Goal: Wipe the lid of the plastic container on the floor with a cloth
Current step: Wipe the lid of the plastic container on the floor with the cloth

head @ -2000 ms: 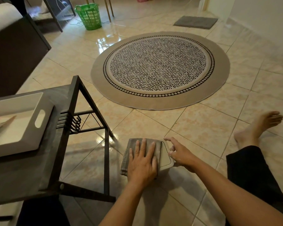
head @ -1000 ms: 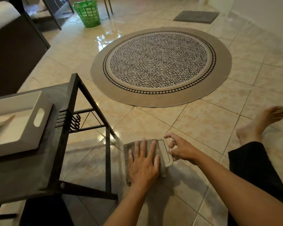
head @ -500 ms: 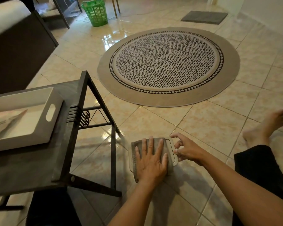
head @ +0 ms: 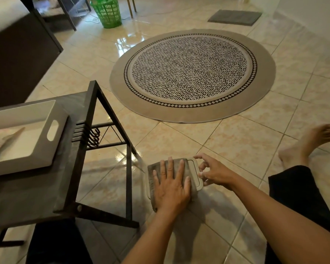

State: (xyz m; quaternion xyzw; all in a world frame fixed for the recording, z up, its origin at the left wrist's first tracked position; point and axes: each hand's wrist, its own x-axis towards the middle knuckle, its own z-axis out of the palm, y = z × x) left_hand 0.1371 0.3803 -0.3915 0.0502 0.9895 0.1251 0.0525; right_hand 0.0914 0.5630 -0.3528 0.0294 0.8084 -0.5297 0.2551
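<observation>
A small pale plastic container stands on the tiled floor in front of me, and only the right strip of its lid [head: 195, 173] shows. A folded grey cloth [head: 154, 167] covers the rest of the lid. My left hand [head: 171, 184] lies flat on the cloth, fingers spread, pressing it down onto the lid. My right hand [head: 215, 172] is at the container's right side, its fingertips pinching the lid's edge and far right corner.
A black metal side table [head: 95, 103] with a white tray [head: 51, 149] on it stands close on the left, one leg right beside the cloth. My bare foot [head: 311, 143] and black-trousered leg lie to the right. Farther off are a round patterned rug [head: 192, 73], a green basket [head: 108, 11] and a grey mat [head: 234, 17].
My left hand has slid the cloth to the right across the lid, so less of the lid shows. My right hand stays at the container's right edge. The view has shifted slightly.
</observation>
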